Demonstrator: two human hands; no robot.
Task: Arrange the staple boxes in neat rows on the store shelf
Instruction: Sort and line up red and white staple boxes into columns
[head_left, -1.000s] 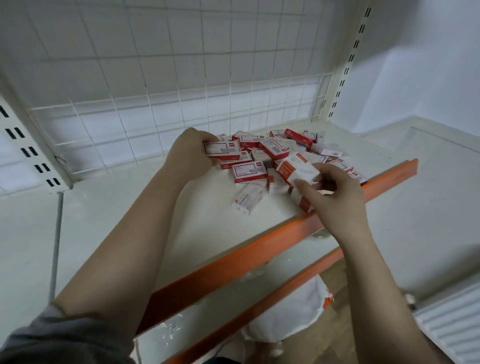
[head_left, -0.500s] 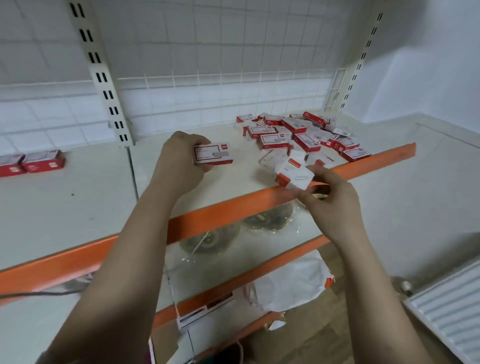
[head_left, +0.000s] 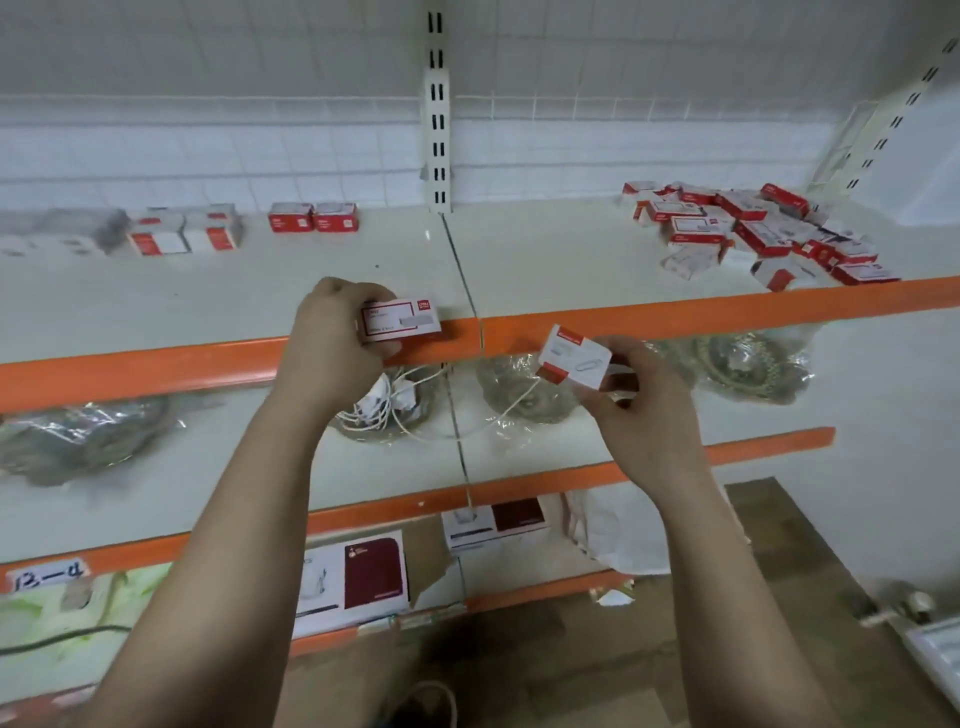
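My left hand grips a red and white staple box in front of the orange front rail of the top shelf. My right hand pinches another staple box, tilted, just below that rail. A loose heap of staple boxes lies at the right end of the shelf. Two boxes stand side by side at the back left, with more boxes in a blurred row further left.
A slotted white upright and a wire grid back the shelf. The shelf below holds plastic-wrapped items and a white cable. Lower down sit maroon and white cartons and a white bag. A label reads 13-4.
My view has swung left and pulled back from the heap. Both hands, each still holding its box, have come away from the heap toward the shelf's middle, in front of the rail.
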